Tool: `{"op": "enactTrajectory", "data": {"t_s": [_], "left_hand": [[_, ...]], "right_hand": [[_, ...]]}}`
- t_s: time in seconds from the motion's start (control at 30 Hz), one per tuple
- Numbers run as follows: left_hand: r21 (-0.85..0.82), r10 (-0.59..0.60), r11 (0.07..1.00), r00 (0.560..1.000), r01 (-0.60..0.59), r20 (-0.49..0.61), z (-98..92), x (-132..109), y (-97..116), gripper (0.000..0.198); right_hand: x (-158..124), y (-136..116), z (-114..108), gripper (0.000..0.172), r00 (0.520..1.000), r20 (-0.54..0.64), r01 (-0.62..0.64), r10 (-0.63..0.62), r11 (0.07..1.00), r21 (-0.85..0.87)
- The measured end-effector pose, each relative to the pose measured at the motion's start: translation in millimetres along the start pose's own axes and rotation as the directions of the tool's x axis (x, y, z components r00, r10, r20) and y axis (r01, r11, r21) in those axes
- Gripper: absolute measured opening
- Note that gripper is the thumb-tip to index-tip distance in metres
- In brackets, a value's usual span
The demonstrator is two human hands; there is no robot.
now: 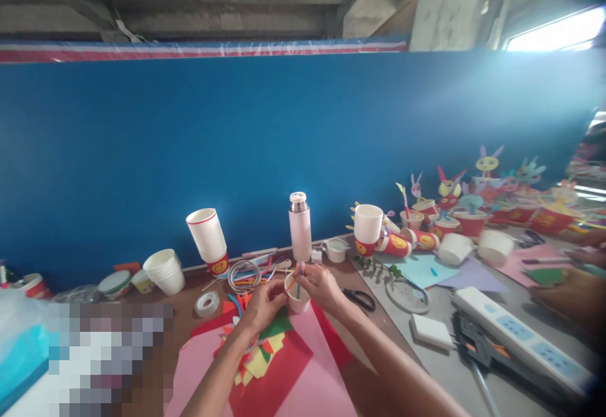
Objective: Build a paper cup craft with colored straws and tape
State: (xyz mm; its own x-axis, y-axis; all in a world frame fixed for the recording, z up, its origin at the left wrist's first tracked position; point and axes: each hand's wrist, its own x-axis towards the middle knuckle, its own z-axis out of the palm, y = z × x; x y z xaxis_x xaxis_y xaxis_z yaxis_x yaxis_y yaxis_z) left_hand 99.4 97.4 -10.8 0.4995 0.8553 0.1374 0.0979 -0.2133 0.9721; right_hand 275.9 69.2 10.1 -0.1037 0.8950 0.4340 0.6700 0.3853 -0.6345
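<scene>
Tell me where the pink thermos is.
In the head view, the pink thermos stands upright near the middle, before the blue partition, beyond the paper cup at the left hand.

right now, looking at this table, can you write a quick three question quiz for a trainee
1. Which hand is nearer the black scissors?
2. True or false: the pale thermos stands upright.
3. In the picture, which lies left of the white cup that the left hand touches: a) power strip, b) tape roll, c) black scissors?

Key: 1. the right hand; 2. true; 3. b
</scene>
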Motion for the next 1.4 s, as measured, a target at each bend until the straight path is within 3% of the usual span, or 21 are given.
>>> {"op": "enactTrajectory", "data": {"t_s": [0.13,0.27,0.47,0.57,0.67,0.8,1.03,1.13,1.27,1.4], "left_hand": [[0.011,0.003,1.000,1.000,-0.003,0.016,-0.4,-5.7,9.3,0.033],[0.078,0.002,0.997,0.999,0.002,-0.049,-7.8,-13.4,15.7,0.034],[0.179,-0.015,0.982,0.980,0.051,-0.197,-24.6,-22.7,11.2,0.032],[0.187,-0.021,0.980,0.975,0.063,-0.219,-24.3,-25.4,11.3,0.030],[0.183,-0.027,0.980,0.971,0.072,-0.238,-20.7,-27.8,15.7,0.028],[0.142,-0.042,0.986,0.964,0.082,-0.264,-17.9,-33.5,23.1,0.028],[-0.041,-0.105,0.994,0.941,0.097,-0.321,-19.7,-58.4,24.7,0.040],[-0.221,-0.137,0.972,0.950,0.075,-0.281,-21.0,-72.9,19.9,0.045],[-0.497,-0.126,0.868,0.962,-0.012,-0.243,-21.5,-91.6,18.9,0.048],[-0.373,-0.130,0.928,0.957,0.026,-0.258,-18.4,-104.9,25.2,0.037]], "right_hand": [[-0.7,-0.4,1.0,0.020,1.000,-0.009,-0.009,0.009,0.999,0.036],[-3.0,0.3,0.7,0.022,1.000,-0.016,-0.011,0.013,0.994,0.107],[-5.7,12.3,-1.9,0.078,0.997,0.050,0.035,-0.051,0.957,0.287],[-7.3,16.3,-1.8,0.097,0.988,0.100,0.092,-0.116,0.970,0.225],[-9.4,14.5,1.9,0.094,0.995,0.081,0.052,-0.063,0.989,0.135],[-11.6,9.3,8.2,0.086,0.999,0.043,0.027,-0.034,0.990,0.139],[-11.1,-12.2,1.4,0.073,0.998,0.012,0.044,-0.054,0.911,0.411],[-13.6,-30.3,0.9,0.062,0.992,0.053,0.071,-0.119,0.839,0.540],[-19.3,-49.8,6.6,0.058,0.984,0.102,0.062,-0.148,0.811,0.581],[-24.4,-62.1,9.4,0.060,0.975,0.139,0.055,-0.173,0.794,0.605]]}}
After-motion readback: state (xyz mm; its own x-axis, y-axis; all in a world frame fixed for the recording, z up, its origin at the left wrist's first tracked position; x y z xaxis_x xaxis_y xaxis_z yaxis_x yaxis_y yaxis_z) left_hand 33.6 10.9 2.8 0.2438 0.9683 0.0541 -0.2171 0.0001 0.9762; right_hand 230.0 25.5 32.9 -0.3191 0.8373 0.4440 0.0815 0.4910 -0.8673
